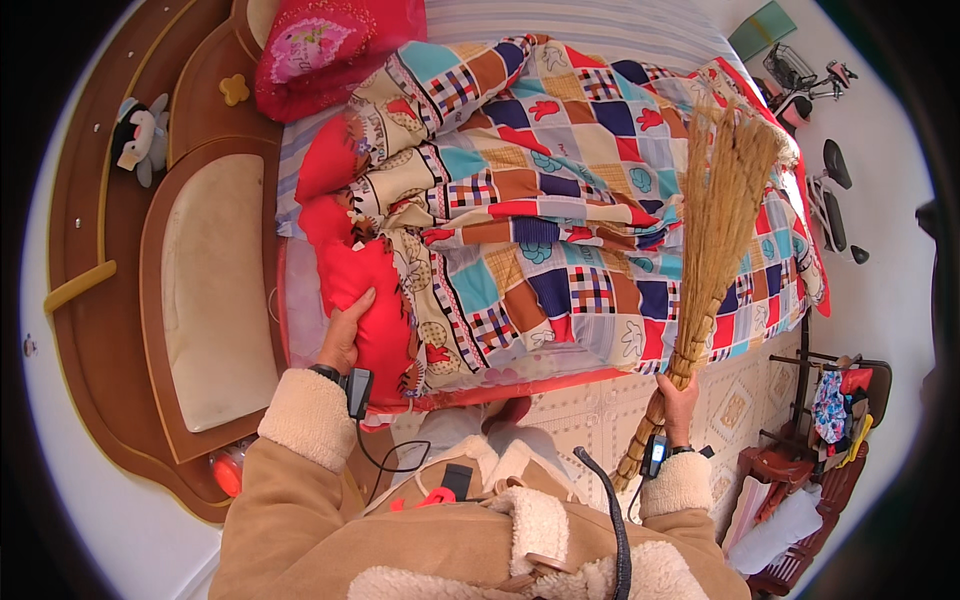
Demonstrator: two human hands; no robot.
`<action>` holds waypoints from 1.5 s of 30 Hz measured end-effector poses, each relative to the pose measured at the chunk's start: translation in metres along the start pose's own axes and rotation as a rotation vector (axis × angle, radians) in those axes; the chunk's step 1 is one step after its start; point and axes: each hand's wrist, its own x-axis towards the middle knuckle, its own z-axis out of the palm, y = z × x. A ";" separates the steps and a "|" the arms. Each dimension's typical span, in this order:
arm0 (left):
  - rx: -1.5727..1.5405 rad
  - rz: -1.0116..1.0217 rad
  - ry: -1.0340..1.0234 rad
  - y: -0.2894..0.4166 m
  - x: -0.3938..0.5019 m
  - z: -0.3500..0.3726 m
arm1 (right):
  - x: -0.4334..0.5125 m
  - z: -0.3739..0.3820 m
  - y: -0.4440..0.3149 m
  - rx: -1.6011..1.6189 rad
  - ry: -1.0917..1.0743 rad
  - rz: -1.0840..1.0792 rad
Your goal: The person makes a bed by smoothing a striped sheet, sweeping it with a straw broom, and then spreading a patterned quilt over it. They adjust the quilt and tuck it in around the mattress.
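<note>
My left hand (346,331) grips the red edge of a patchwork-print quilt (555,172), near the headboard end of the bed. The thumb lies on top of the cloth; the other fingers are hidden beneath it. In my right hand (679,397) is a straw broom (716,202), held around its bound handle. Its bristles fan out away from me, over the quilt's far right part. The quilt lies rumpled, with folds running across its middle. Pale sheeting (517,367) shows under its near edge.
A brown headboard (154,225) with a cushioned panel stands at left, a plush toy (141,139) on it. Red bedding (337,52) lies at the top. Rightward are a bicycle (806,90), a clothes-laden chair (844,412) and a wooden bench (810,525) on the tiled floor (585,420).
</note>
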 end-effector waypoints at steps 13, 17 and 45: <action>0.026 0.218 -0.058 0.015 -0.135 0.004 | -0.083 0.041 -0.046 -0.031 -0.273 -0.221; 0.052 0.350 0.003 0.002 -0.170 -0.004 | -0.140 0.039 -0.065 -0.056 -0.354 -0.396; -0.023 0.051 -0.182 0.023 -0.166 -0.171 | -0.216 -0.069 0.082 -0.280 0.222 0.203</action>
